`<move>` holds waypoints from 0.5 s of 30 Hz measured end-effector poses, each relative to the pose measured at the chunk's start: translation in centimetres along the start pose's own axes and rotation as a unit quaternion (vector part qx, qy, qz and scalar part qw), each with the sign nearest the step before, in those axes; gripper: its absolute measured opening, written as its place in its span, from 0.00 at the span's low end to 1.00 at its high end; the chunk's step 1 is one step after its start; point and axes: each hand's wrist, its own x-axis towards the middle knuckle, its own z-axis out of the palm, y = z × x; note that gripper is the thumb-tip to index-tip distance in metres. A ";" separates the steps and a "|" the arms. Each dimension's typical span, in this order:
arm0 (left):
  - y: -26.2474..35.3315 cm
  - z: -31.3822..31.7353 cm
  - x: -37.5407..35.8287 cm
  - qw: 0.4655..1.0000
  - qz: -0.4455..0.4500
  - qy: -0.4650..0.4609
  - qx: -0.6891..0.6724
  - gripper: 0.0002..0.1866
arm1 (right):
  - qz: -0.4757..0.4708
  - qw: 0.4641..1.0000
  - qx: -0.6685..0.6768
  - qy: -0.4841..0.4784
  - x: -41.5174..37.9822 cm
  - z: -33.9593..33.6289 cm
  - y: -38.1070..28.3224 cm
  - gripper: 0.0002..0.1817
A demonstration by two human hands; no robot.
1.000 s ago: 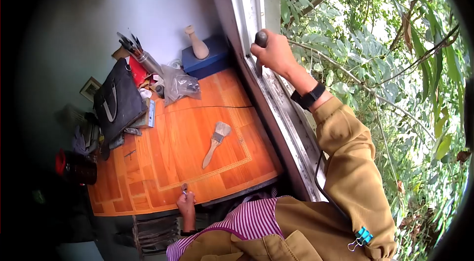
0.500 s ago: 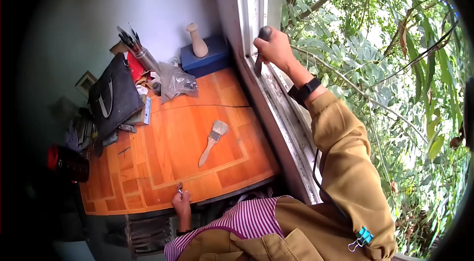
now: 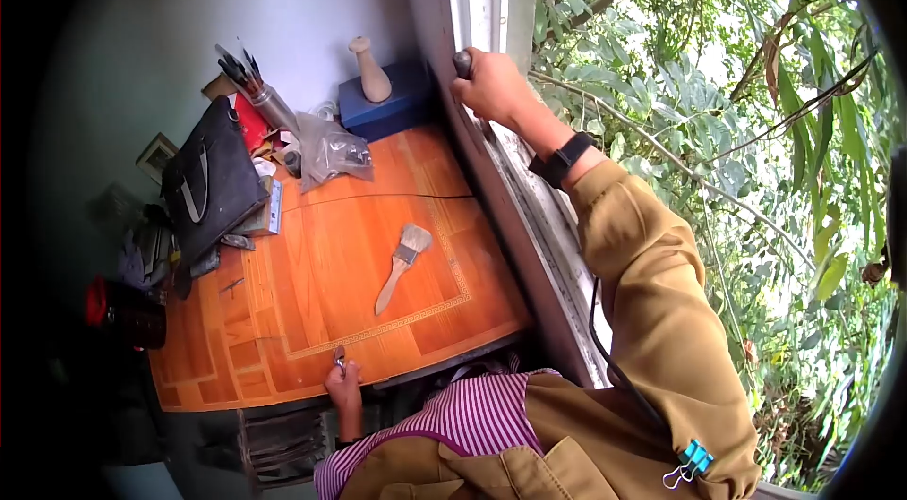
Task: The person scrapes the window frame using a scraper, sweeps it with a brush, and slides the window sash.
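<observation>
My right hand (image 3: 496,86) is wrapped round a dark-handled tool (image 3: 462,64) at the white window frame (image 3: 529,188). The handle's rounded end sticks out above my fist; its lower part is hidden behind my hand and the frame. At the table's near edge, my left hand (image 3: 346,388) is closed on a small shiny metal tool (image 3: 340,357), whose kind I cannot make out. A flat paintbrush (image 3: 403,264) with a wooden handle lies on the wooden table (image 3: 321,283), between my two hands and touched by neither.
A blue box (image 3: 392,108) bears a pale wooden vase-shaped piece (image 3: 374,77) by the wall. Beside it are a clear plastic bag (image 3: 331,155), a metal pen holder (image 3: 274,108) and a black bag (image 3: 213,188). Branches and leaves (image 3: 680,122) stand outside the window.
My right hand has moved a little left along the window frame with the dark-handled tool; its blade, seen before, is now hidden. My left hand has barely moved.
</observation>
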 end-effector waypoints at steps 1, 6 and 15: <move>0.1 -0.2 0.1 1.000 -0.009 -0.004 0.006 0.11 | -0.001 1.000 -0.001 0.003 0.1 0.3 -0.1 0.14; -0.6 -0.3 0.1 1.000 0.003 -0.005 -0.002 0.12 | -0.006 0.999 0.034 -0.036 -0.2 0.3 -1.2 0.11; 0.2 -0.1 0.1 1.000 -0.015 -0.005 0.003 0.12 | 0.098 0.969 0.226 -0.014 0.4 -2.7 0.0 0.10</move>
